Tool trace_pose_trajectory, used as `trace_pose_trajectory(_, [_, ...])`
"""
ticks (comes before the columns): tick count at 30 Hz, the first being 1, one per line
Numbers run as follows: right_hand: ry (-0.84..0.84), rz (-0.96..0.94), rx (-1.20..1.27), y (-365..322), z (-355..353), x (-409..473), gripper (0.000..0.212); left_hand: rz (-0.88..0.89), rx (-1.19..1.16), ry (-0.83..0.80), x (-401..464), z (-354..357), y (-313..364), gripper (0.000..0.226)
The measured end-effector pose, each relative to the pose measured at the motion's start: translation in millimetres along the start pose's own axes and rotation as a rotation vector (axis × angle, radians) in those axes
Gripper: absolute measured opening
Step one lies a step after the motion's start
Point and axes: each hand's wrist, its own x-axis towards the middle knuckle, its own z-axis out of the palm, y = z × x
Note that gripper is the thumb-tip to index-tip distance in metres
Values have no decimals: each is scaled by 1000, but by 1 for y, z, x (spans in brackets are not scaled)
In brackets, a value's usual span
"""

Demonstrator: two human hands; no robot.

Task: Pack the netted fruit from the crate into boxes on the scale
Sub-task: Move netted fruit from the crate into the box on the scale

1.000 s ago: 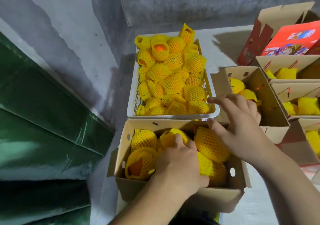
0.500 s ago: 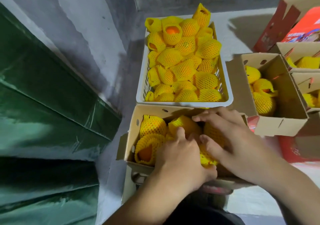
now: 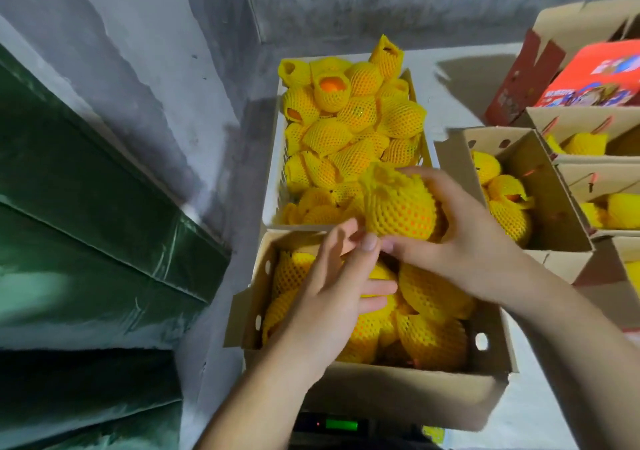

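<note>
Green sheeting is lying along the left wall, and open cartons holding more netted fruit are crowding in on the right beside a red printed box. The white crate is sitting just behind the box on the scale. The right hand is now gripping a netted fruit above the box's far edge, having lifted out of the box since half a second ago; the left hand, fingers loosely extended, is touching its underside.

Fruit packing room — crate, cartons, scale
</note>
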Motion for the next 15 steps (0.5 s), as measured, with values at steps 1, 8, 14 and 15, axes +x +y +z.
trace_pose_trajectory(1, [47,55,-26,10,-8,21,90,39,47,29,2,-2,1,41])
trace_pose_trajectory(8, [-95,264,-744,127,-14,142,94,89,280,48,14,0,-5,40])
trace_pose_trajectory(14, [-140,389,-1090,165,20,154,121,73,310,57,25,9,-11,42])
trace_pose_trajectory(15, [-129,394,-1100,167,24,154,117,72,312,57,27,9,-11,43])
